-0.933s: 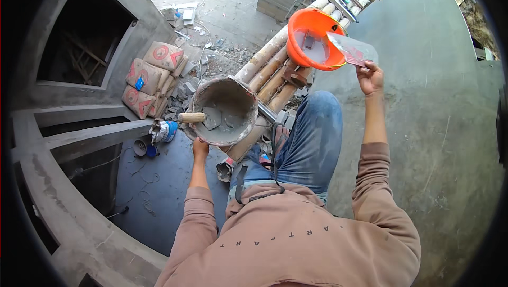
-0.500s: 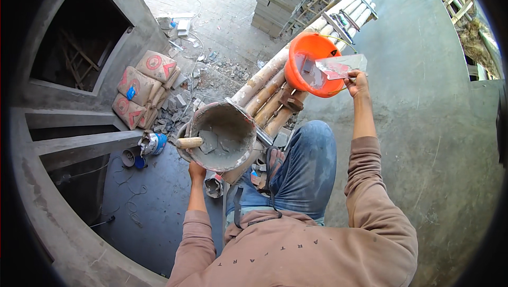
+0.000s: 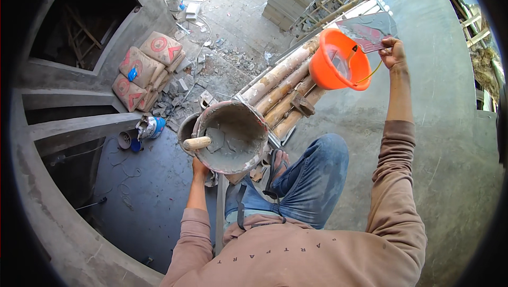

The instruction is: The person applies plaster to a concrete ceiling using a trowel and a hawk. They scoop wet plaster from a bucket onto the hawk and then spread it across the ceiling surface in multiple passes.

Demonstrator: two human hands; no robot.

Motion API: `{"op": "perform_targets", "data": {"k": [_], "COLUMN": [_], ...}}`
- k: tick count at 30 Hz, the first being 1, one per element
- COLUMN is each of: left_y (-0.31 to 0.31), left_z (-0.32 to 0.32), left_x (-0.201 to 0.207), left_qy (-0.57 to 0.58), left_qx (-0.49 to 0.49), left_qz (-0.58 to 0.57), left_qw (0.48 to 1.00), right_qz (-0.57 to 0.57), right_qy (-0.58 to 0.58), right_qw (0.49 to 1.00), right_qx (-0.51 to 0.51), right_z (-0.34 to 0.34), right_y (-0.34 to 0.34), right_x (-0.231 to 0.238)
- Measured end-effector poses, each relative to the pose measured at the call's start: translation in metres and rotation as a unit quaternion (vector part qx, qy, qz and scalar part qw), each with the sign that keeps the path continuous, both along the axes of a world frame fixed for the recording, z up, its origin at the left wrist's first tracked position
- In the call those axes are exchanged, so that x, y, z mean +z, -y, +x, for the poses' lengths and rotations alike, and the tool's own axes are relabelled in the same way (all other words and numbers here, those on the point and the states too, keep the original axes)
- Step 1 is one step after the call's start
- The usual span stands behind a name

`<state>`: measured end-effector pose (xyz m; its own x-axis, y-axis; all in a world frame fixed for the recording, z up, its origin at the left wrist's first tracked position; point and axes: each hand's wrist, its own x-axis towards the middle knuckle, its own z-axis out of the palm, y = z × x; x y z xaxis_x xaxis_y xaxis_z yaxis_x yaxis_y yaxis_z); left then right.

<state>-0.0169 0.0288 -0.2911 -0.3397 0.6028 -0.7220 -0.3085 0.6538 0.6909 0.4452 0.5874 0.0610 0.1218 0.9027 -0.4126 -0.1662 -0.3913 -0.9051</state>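
The flat plate (image 3: 368, 28) is in front of me on the right side, held up at the right hand (image 3: 392, 54), and it reaches forward and to the left from the fingers. It looks thin and four-cornered, grey, with smears spread on its face and a dull reddish patch near the hand. The right hand pinches the plate at its near edge, the fingers closed together on it. The right arm is stretched far forward, the elbow only a little bent, the brown sleeve (image 3: 394, 176) covering it up to the forearm.

To the left of this hand, and a little nearer to me, the orange bucket (image 3: 327, 72) rests on the log poles (image 3: 288, 67). The plate overlaps its far right rim in my view; whether they touch, I cannot tell. Pale grey stuff is inside, and a yellow handle (image 3: 376, 71) hangs just below the hand.

The left hand (image 3: 200, 168) is low at the near left side of the mortar bucket (image 3: 241, 115). Its fingers are hidden there, so I cannot tell if they are spread or gripping. Just above this hand a wooden handle (image 3: 197, 143) sticks out over the rim, and to its right, inside, lies grey mortar (image 3: 235, 152). Farther forward and left of this hand, printed sacks (image 3: 159, 48) are piled.
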Motion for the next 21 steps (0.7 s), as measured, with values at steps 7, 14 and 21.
{"op": "perform_targets", "data": {"k": [7, 14, 21], "left_y": [0.0, 0.013, 0.023], "left_z": [0.0, 0.0, -0.011], "left_x": [0.011, -0.005, -0.019], "left_qy": [-0.092, -0.176, 0.123], "left_qx": [-0.006, -0.101, 0.08], "left_qz": [-0.009, -0.037, 0.058], "left_qw": [0.996, 0.978, 0.987], "right_qz": [0.02, 0.037, 0.052], "right_qy": [0.029, 0.005, -0.002], "right_qw": [0.999, 0.999, 0.999], "right_qx": [0.004, 0.007, -0.011], "right_z": [0.002, 0.017, 0.086], "right_y": [-0.029, -0.054, -0.042], "right_x": [-0.004, -0.035, -0.066]}}
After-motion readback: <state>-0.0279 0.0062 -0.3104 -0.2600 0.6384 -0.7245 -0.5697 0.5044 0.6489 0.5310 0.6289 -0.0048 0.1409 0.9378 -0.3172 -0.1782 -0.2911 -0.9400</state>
